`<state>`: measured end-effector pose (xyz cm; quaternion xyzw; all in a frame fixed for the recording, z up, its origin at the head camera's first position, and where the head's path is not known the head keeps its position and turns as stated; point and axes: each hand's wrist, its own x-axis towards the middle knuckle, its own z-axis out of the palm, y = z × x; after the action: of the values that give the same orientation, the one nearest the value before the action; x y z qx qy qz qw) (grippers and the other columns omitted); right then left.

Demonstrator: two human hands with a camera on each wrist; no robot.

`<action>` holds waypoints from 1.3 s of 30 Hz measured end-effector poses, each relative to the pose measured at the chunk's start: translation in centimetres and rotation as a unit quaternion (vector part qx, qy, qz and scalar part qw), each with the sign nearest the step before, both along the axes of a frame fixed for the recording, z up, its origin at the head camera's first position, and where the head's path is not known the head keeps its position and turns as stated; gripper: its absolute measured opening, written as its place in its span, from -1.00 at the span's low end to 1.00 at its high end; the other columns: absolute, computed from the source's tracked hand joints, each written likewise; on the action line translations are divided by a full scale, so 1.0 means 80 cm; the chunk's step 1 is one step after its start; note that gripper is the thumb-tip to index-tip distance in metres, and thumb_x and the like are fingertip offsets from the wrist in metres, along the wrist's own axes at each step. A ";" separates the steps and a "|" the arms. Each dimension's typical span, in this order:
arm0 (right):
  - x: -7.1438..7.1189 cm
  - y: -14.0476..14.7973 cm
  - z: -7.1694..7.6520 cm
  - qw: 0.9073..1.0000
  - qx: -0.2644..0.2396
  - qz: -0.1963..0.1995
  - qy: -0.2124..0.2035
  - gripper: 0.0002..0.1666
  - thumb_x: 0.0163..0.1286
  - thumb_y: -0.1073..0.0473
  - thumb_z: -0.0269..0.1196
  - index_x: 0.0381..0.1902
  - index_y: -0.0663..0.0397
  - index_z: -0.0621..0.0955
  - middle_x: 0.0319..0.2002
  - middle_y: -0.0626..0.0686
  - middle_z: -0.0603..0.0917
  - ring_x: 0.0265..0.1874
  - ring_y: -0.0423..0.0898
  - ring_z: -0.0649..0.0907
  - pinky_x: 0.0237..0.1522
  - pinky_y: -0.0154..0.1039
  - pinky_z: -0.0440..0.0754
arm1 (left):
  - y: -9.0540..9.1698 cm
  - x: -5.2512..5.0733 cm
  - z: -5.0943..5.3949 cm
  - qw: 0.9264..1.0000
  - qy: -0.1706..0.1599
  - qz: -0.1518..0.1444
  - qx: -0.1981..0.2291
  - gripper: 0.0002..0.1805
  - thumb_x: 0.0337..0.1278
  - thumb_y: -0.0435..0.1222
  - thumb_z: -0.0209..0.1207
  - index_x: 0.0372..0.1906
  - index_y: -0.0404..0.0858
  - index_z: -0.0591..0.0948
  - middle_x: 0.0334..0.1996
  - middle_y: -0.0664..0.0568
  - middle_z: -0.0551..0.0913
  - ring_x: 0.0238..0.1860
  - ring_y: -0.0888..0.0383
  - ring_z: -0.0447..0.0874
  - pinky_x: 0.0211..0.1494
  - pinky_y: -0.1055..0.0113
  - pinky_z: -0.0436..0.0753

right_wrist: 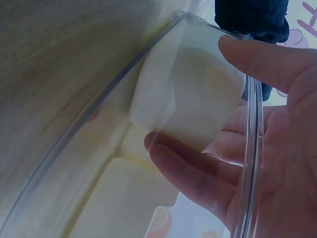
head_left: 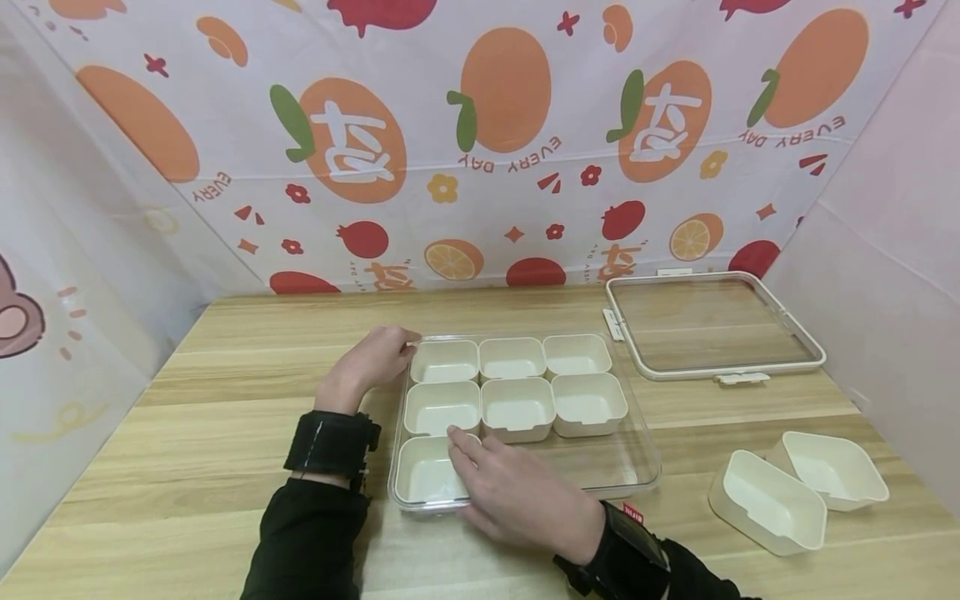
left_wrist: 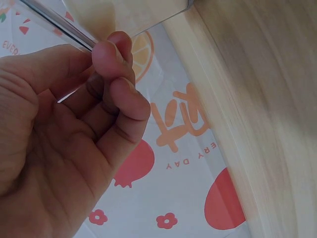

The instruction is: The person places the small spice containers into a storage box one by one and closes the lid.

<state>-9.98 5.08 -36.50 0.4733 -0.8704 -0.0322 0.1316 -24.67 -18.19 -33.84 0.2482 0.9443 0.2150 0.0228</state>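
Observation:
A clear tray point(head_left: 592, 460) lies on the table with several cream cups in it, two rows of three and one cup point(head_left: 426, 472) in the front left corner. My left hand point(head_left: 371, 364) grips the tray's back left corner; in the left wrist view the fingers of that hand point(left_wrist: 74, 124) curl at the clear edge point(left_wrist: 148, 14). With my right hand point(head_left: 525, 498) I hold the front left cup. The right wrist view shows this hand point(right_wrist: 277, 134) reaching over the tray rim, fingers along the cup's side point(right_wrist: 188, 94), thumb near its top.
A clear lid with a cream frame point(head_left: 723, 371) and side clips lies at the back right. Two loose cream cups point(head_left: 772, 504) point(head_left: 836, 471) rest on the table to the right of the tray. A printed cloth point(head_left: 420, 125) hangs behind the table.

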 end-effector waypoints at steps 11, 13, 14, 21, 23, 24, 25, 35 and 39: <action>-0.003 -0.001 0.001 1.000 0.007 -0.002 0.020 -0.30 0.40 -0.16 0.29 0.22 0.29 0.55 0.31 0.24 0.52 0.04 0.03 0.68 0.01 -0.23 0.65 | -0.001 -0.003 0.004 1.000 -0.005 -0.001 -0.003 -0.71 0.35 -0.57 0.01 0.04 -0.55 0.65 -0.58 -0.01 0.38 -0.59 0.15 0.25 -0.39 0.27 0.37; -0.003 -0.002 0.002 1.000 0.011 -0.003 0.021 -0.31 0.40 -0.17 0.29 0.21 0.29 0.55 0.31 0.24 0.52 0.05 0.04 0.68 0.02 -0.23 0.65 | -0.001 -0.004 0.004 1.000 -0.005 -0.002 -0.001 -0.72 0.35 -0.57 0.01 0.03 -0.54 0.65 -0.59 0.00 0.37 -0.60 0.16 0.25 -0.41 0.28 0.36; -0.003 -0.002 0.003 1.000 0.013 -0.004 0.022 -0.31 0.40 -0.17 0.28 0.21 0.28 0.55 0.31 0.24 0.52 0.06 0.04 0.68 0.01 -0.23 0.65 | -0.001 -0.004 0.004 1.000 -0.006 -0.002 -0.001 -0.72 0.35 -0.57 0.01 0.01 -0.53 0.66 -0.60 0.01 0.35 -0.60 0.16 0.24 -0.42 0.29 0.35; 0.000 -0.002 0.005 1.000 0.015 -0.011 0.021 -0.34 0.39 -0.18 0.29 0.17 0.25 0.57 0.31 0.23 0.52 0.04 0.03 0.69 -0.04 -0.25 0.67 | 0.000 -0.004 0.004 1.000 -0.008 -0.004 0.004 -0.75 0.34 -0.57 0.01 -0.08 -0.47 0.69 -0.62 0.04 0.33 -0.60 0.16 0.25 -0.43 0.30 0.35; 0.000 -0.002 0.005 1.000 0.015 -0.012 0.021 -0.35 0.39 -0.19 0.29 0.16 0.24 0.57 0.31 0.22 0.52 0.04 0.03 0.69 -0.04 -0.26 0.67 | 0.000 -0.004 0.004 1.000 -0.008 -0.005 0.006 -0.76 0.34 -0.57 0.01 -0.12 -0.46 0.69 -0.63 0.05 0.31 -0.60 0.17 0.24 -0.43 0.30 0.34; 0.000 -0.003 0.005 1.000 0.015 -0.012 0.023 -0.35 0.39 -0.19 0.29 0.16 0.24 0.57 0.31 0.22 0.53 0.04 0.03 0.69 -0.04 -0.26 0.67 | 0.000 -0.004 0.003 1.000 -0.007 -0.006 0.006 -0.75 0.34 -0.57 0.01 -0.11 -0.46 0.69 -0.63 0.05 0.31 -0.60 0.17 0.24 -0.43 0.30 0.34; 0.000 -0.003 0.004 1.000 0.015 -0.012 0.025 -0.35 0.39 -0.19 0.29 0.15 0.23 0.57 0.31 0.22 0.53 0.04 0.03 0.69 -0.05 -0.26 0.67 | 0.000 -0.004 0.003 1.000 -0.007 -0.005 0.007 -0.75 0.34 -0.57 0.01 -0.12 -0.46 0.70 -0.63 0.06 0.31 -0.60 0.17 0.24 -0.43 0.30 0.34; 0.001 -0.001 0.003 0.999 -0.039 -0.002 0.008 -0.26 0.33 -0.28 0.32 0.16 0.19 0.51 0.30 0.21 0.52 -0.12 0.01 0.72 -0.36 -0.28 0.69 | -0.002 -0.002 0.000 1.000 -0.007 -0.004 0.005 -0.74 0.34 -0.58 0.02 -0.04 -0.50 0.68 -0.59 0.00 0.39 -0.59 0.16 0.25 -0.40 0.29 0.37; -0.002 0.003 0.011 0.998 -0.062 -0.004 -0.010 -0.20 0.39 -0.33 0.23 0.26 0.20 0.48 0.32 0.21 0.51 -0.15 0.00 0.73 -0.37 -0.24 0.70 | -0.002 -0.002 0.000 1.000 -0.003 -0.002 0.003 -0.74 0.34 -0.57 0.03 -0.02 -0.50 0.68 -0.51 -0.06 0.49 -0.56 0.14 0.30 -0.35 0.26 0.40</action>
<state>-10.17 5.35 -35.66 0.4612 -0.8737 0.0263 0.1523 -24.84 -18.32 -33.84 0.2493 0.9431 0.2187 0.0248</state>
